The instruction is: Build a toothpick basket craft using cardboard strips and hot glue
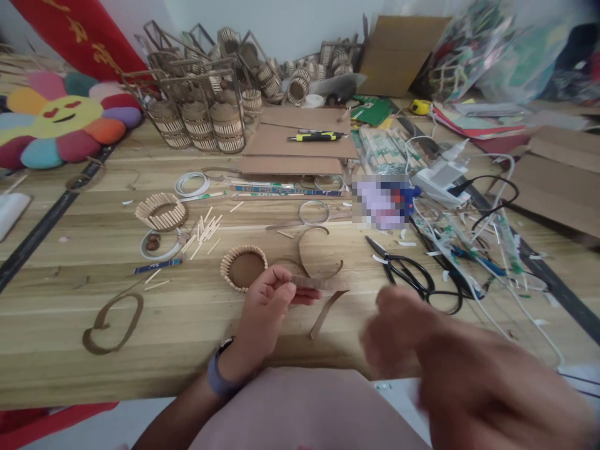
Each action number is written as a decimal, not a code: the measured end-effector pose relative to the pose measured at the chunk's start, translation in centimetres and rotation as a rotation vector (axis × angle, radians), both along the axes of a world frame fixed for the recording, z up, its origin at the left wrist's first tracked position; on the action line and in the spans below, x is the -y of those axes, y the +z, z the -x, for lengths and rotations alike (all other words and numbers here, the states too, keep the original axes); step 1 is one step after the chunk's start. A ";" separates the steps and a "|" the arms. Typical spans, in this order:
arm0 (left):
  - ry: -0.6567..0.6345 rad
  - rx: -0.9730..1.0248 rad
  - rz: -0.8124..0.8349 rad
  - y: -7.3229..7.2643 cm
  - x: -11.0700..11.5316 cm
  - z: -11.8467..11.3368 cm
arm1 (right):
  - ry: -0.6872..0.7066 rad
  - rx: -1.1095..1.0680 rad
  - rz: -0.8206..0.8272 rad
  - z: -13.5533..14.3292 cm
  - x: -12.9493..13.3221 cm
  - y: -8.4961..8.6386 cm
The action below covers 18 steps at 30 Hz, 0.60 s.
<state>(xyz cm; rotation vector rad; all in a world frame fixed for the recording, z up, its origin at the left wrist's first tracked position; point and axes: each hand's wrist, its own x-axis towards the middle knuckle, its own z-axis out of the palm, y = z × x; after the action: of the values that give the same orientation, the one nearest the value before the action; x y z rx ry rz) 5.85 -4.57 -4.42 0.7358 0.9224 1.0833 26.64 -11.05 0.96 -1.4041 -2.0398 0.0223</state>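
My left hand (269,303) pinches a thin brown strip (325,284) between thumb and fingers, a little above the wooden table. Just left of those fingertips sits a small round basket (244,269) with a brown base and a rim of short wooden sticks. Motion smears my right hand (398,331), apart from the strip on the right; its fingers cannot be made out. Curled brown strips (321,253) lie beyond my left hand. Black scissors (405,272) rest on the table past my right hand.
A stick ring (162,212) and loose short sticks (205,234) lie to the left. Finished small buckets in frames (201,122) stand at the back. Cardboard (300,140) carries a yellow-black utility knife (316,136). A white power strip (440,178) trails cables on the right.
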 end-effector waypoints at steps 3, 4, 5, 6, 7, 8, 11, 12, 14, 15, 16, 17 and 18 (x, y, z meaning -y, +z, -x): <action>0.025 0.016 0.025 0.6 0.0 0.0 | 0.046 -0.035 -0.138 1.6 -3.8 -0.8; 0.033 0.023 0.032 0.8 0.0 0.0 | 0.031 -0.013 -0.178 2.2 -4.6 -1.2; 0.038 0.032 0.040 1.0 0.0 -0.1 | 0.007 0.014 -0.223 2.6 -5.1 -1.7; 0.039 0.044 0.045 1.1 0.1 -0.1 | -0.012 0.045 -0.262 3.0 -5.3 -2.1; 0.039 0.056 0.046 1.3 0.1 -0.2 | -0.022 0.073 -0.293 3.3 -5.5 -2.6; 0.037 0.066 0.046 1.4 0.1 -0.2 | -0.026 0.098 -0.320 3.6 -5.5 -2.9; 0.027 0.078 0.036 1.4 0.3 0.0 | -0.002 0.128 -0.360 3.7 -5.6 -3.3; 0.023 0.072 0.023 1.5 0.4 0.2 | 0.010 0.124 -0.357 3.6 -5.8 -3.2; 0.035 0.025 -0.031 1.6 0.5 1.0 | 0.037 0.105 -0.321 3.0 -6.4 -2.7; 0.056 -0.023 -0.071 1.7 0.7 1.5 | 0.053 0.090 -0.293 2.6 -6.8 -2.4; 0.090 -0.094 -0.115 1.9 0.8 2.1 | 0.075 0.069 -0.255 2.1 -7.3 -1.9; 0.129 -0.185 -0.162 2.1 0.9 2.8 | 0.096 0.041 -0.216 1.5 -7.8 -1.5; 0.171 -0.295 -0.213 2.2 0.9 3.5 | 0.119 0.010 -0.185 1.0 -8.3 -0.9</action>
<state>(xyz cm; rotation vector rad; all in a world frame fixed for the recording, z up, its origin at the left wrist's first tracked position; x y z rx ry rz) 2.36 -5.49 -2.24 1.0260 1.1477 1.2580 25.64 -2.77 0.03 -1.1715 -2.0733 -0.1197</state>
